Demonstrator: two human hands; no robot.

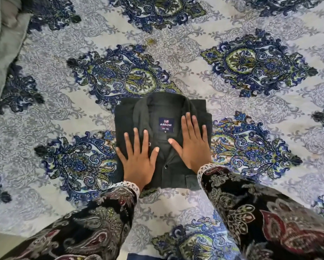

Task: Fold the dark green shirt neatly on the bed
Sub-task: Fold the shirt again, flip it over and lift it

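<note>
The dark green shirt lies on the bed as a compact folded rectangle, collar away from me, with a blue brand label at the neck and the button placket running down the middle. My left hand lies flat on the shirt's left half, fingers spread and straight. On the right half rests my right hand, palm down with straight fingers, the thumb reaching toward the placket. Both hands press on the cloth and hold nothing.
The patterned bedsheet, grey with blue and green paisley motifs, spreads all around the shirt. A grey-green pillow or blanket lies along the far left edge. My dark patterned sleeves fill the lower part of the view.
</note>
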